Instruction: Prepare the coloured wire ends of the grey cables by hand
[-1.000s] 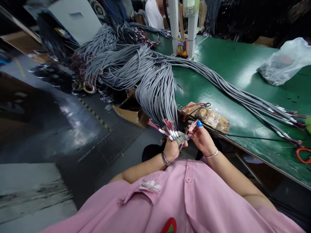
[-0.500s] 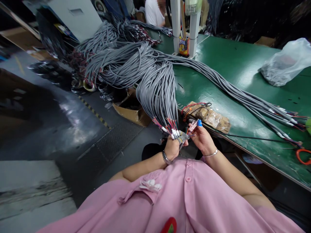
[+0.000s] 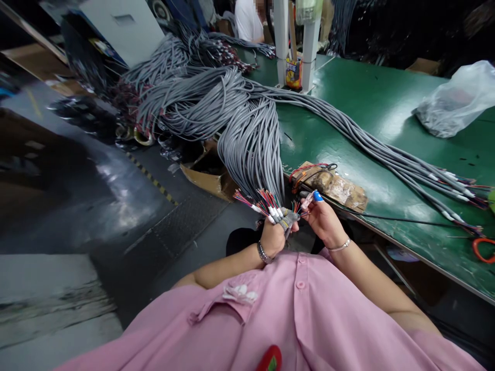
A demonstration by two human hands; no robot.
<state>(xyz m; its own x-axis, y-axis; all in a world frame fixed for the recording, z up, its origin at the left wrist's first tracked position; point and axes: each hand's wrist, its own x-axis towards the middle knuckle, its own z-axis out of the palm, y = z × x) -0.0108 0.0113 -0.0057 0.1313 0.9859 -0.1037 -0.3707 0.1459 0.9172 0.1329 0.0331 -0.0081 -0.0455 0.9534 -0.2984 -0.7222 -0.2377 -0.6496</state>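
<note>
While the left hand (image 3: pixel 273 238) is clenched around the stripped ends of a bundle of grey sheathed cables (image 3: pixel 253 154), its fingers (image 3: pixel 288 222) closed just below the fan of red, green and white cores, the right hand (image 3: pixel 324 221) pinches a small pale connector piece (image 3: pixel 307 202) between thumb and a forefinger capped in a blue fingertip cot (image 3: pixel 317 196). The single head view shows the two hands almost touching, held in front of a pink shirt (image 3: pixel 294 314) and just short of the edge of the green table (image 3: pixel 386 103). The bundle climbs away from the left fingers, over the table edge and into a large heap beyond.

The step in hand looks like fitting one cable's thin cores to the connector. The next move, I judge, calls for a single core to be separated and lined up with the piece, with the left grip holding firm so the ends do not splay.

Beyond the right fingers lie a brown taped block with red wires (image 3: pixel 328 183) and, farther off, a clear plastic bag (image 3: pixel 456 98).

Against the earlier frame, the hands have hardly shifted; the connector sits slightly closer to the cable ends, and the view has drifted a little.
</note>
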